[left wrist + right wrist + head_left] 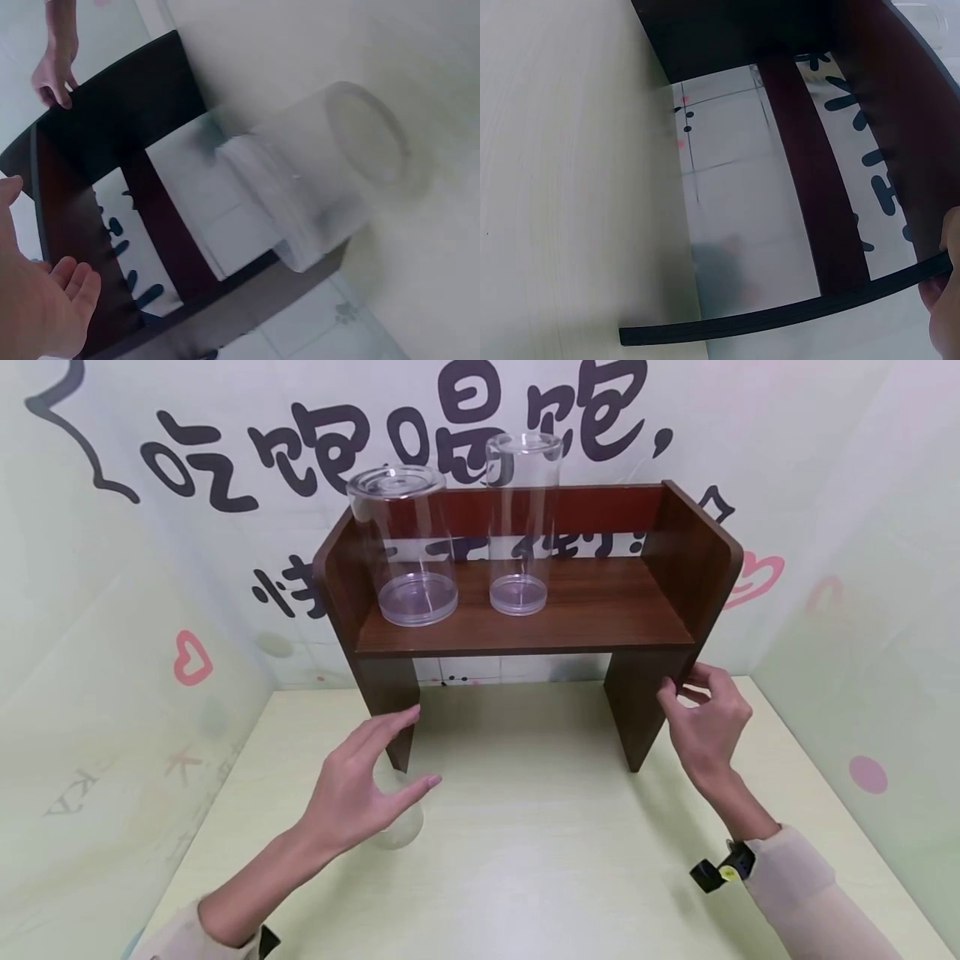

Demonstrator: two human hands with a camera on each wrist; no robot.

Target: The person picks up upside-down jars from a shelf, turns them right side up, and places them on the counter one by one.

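A dark brown wooden shelf (592,618) stands on the table, with two clear cylindrical jars on its board: a wide jar (408,539) at left and a narrower, taller jar (523,527) near the middle. My right hand (708,722) grips the edge of the right side panel, thumb on the near side and fingers round the outside. Near the left panel's foot my left hand (352,789) is held with fingers straight and thumb spread, holding nothing. Below it stands another clear jar (300,172), mostly hidden behind the hand in the head view.
The pale table (517,860) extends in front of and beneath the shelf. A printed backdrop (210,552) with large black characters rises right behind it, and pale cloth walls flank both sides. A dark red back rail (615,510) spans the shelf's top.
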